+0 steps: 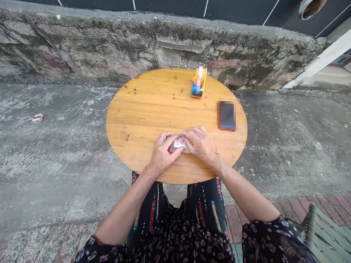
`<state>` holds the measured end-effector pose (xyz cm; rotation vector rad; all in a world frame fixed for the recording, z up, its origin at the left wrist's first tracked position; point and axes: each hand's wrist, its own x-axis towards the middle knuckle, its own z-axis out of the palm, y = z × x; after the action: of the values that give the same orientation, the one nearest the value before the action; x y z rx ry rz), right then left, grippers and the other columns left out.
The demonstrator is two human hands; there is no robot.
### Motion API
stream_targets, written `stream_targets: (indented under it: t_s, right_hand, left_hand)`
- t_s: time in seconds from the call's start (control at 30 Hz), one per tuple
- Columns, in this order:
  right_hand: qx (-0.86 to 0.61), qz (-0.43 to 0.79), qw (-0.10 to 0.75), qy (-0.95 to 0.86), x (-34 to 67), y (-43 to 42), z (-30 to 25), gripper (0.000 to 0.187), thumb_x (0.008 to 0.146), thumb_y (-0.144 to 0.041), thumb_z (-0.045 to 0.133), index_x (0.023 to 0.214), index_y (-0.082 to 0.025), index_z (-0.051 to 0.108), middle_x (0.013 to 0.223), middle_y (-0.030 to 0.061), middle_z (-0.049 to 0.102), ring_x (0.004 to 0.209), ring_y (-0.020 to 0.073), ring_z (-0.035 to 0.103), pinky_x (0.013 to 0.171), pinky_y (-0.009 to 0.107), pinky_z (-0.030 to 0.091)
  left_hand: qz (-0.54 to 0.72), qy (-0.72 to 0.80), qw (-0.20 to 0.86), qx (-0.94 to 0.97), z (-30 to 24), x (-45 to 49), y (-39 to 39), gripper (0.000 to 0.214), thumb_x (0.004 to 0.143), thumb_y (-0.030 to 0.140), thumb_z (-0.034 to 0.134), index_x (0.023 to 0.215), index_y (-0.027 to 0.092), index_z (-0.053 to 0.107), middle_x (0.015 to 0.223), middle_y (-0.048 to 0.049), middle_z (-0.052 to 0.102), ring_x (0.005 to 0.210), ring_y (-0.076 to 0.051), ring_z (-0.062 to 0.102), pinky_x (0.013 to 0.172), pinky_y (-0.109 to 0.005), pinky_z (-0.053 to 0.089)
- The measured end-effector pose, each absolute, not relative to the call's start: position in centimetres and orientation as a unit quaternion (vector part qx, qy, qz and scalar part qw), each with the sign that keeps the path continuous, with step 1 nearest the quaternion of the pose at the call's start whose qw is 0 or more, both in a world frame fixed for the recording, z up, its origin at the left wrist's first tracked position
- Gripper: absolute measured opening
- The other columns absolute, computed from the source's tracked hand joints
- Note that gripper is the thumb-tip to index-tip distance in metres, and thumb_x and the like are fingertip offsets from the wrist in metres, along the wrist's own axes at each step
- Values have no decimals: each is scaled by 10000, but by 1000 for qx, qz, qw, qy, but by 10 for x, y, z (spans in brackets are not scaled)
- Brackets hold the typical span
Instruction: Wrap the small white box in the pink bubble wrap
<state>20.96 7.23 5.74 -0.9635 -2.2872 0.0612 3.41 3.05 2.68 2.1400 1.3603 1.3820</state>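
Note:
Near the front of the round wooden table [142, 124], both hands are on a small clear packet [180, 142] with a white label and red print. My left hand [163, 152] grips its left side between thumb and fingers. On the right side, my right hand [199, 143] has its thumb and fingers closed at the packet's upper right corner. The fingers cover the packet's edges, so its full outline and contents are hidden.
A yellow tape dispenser [199, 82] with a roll of tape stands at the table's back. A dark box-like item [227, 115], blurred out, lies at the right. Beyond the table runs a stone wall [123, 54]; a green slatted chair [326, 230] is at lower right.

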Motion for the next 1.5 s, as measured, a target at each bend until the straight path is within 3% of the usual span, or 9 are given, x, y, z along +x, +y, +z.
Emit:
stream_targets:
  t_s: [0.63, 0.97, 1.5]
  right_hand:
    - [-376, 49, 332, -864, 213, 67, 58, 208, 939, -159, 484, 1035, -228, 655, 1003, 52, 753, 956, 205, 669, 880, 383, 430]
    - [-421, 46, 410, -808, 230, 55, 51, 270, 918, -98, 469, 1089, -237, 625, 1054, 30, 739, 990, 202, 673, 909, 391, 454]
    - [-413, 63, 342, -842, 219, 50, 54, 409, 874, -66, 451, 1198, -236, 634, 1136, 71, 724, 1109, 230, 638, 953, 416, 422]
  left_hand:
    - [481, 464, 106, 737, 23, 33, 33, 289, 837, 283, 650, 1105, 176, 673, 1047, -85, 575, 1003, -221, 591, 906, -388, 523]
    - [483, 460, 100, 739, 25, 34, 32, 286, 845, 271, 658, 1118, 184, 669, 1057, -78, 587, 1007, -211, 591, 892, -366, 515]
    - [472, 464, 66, 747, 22, 34, 31, 303, 845, 275, 643, 1134, 188, 660, 1079, -91, 586, 1016, -229, 593, 914, -395, 518]
